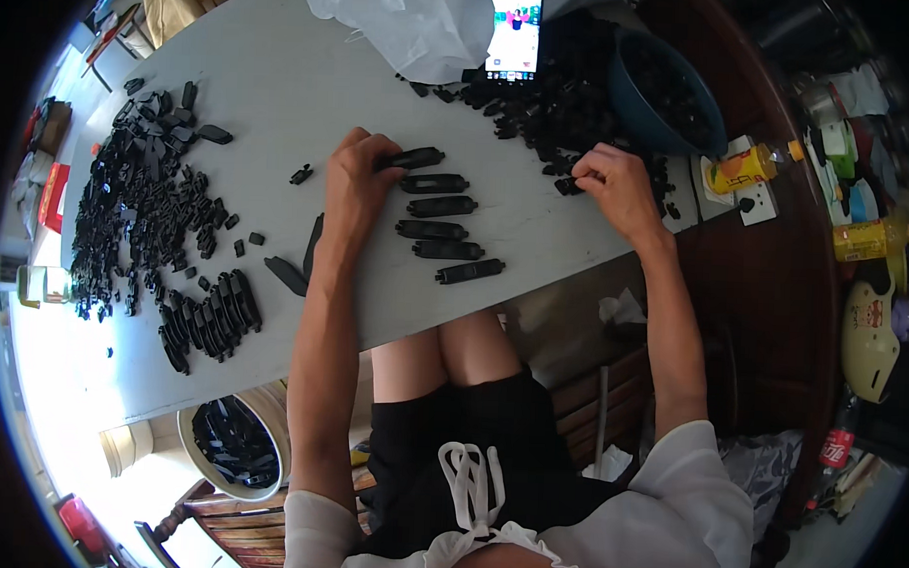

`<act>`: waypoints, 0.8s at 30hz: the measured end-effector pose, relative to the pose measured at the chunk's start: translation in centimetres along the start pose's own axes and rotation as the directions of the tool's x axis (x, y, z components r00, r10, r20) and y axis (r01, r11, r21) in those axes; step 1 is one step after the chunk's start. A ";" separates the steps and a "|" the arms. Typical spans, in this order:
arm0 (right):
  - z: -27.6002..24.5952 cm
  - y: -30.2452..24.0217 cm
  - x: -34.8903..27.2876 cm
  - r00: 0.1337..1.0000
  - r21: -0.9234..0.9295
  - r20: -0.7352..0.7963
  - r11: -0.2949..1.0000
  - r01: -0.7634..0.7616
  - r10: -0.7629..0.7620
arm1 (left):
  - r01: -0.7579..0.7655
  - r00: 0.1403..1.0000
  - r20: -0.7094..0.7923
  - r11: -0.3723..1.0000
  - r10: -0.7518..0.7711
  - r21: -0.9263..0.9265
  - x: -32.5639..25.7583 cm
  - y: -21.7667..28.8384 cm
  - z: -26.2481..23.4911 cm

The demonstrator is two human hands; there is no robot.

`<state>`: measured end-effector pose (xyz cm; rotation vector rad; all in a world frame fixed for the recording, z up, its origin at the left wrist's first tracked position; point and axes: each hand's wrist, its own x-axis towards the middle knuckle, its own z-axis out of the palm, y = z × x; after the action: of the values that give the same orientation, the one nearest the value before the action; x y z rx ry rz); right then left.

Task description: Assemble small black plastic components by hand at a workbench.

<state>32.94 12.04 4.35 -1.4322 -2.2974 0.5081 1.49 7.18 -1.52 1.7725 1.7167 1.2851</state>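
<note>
Just left of the table's middle, my left hand (360,171) is closed, its thumb and fingers pinching the left end of a long black plastic part (419,159). That part is the farthest in a column of several similar ones lying crosswise, such as this long black part (441,206). Over to the right, my right hand (618,188) is closed in a pinch at a small black piece (568,187), by the edge of a heap of small black pieces (550,117). The fingertips partly cover that piece.
At left lie a pile of loose black parts (148,173) and a row of long black parts (213,316). A lit phone (513,36), a white plastic bag (394,22) and a blue basin (631,95) stand at the back. A bucket (280,418) sits below left.
</note>
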 end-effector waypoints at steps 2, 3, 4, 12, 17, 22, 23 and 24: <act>0.7 0.0 -0.6 0.998 -0.102 -0.015 0.993 0.062 -0.063 | 0.007 1.000 0.009 1.000 -0.008 0.003 0.0 0.0 0.2; 0.9 -0.1 -0.9 0.998 -0.102 -0.019 0.993 0.057 -0.059 | 0.014 1.000 0.014 1.000 -0.015 0.007 0.0 0.0 0.3; 1.0 -0.1 -1.1 0.997 -0.156 -0.069 0.987 0.031 -0.042 | 0.009 1.000 0.019 1.000 -0.009 0.006 0.0 0.0 0.4; 4.3 -0.5 -1.4 0.973 0.039 -0.203 0.992 0.124 -0.114 | 0.020 1.000 0.017 1.000 -0.020 -0.022 -0.2 0.6 0.3; 0.7 2.4 -2.2 0.891 -0.028 -0.455 0.999 -0.021 0.006 | 0.022 1.000 0.001 0.999 -0.022 0.024 -0.3 1.1 0.0; -7.1 7.4 1.1 0.809 -0.294 -0.579 0.952 -0.089 -0.103 | 0.025 1.000 0.001 1.000 -0.025 0.014 -0.2 1.0 0.4; -8.0 8.5 2.6 0.851 -0.324 -0.523 0.932 -0.160 -0.035 | 0.019 1.000 -0.002 1.000 -0.019 0.012 -0.2 1.0 0.7; -8.4 8.3 3.9 0.849 -0.319 -0.526 0.935 -0.154 -0.039 | 0.039 0.999 0.001 0.999 -0.039 0.008 -0.3 0.9 0.7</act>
<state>41.94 19.80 8.01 -1.5610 -1.9494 -0.2843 2.61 6.93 -1.33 1.7349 1.7499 1.2627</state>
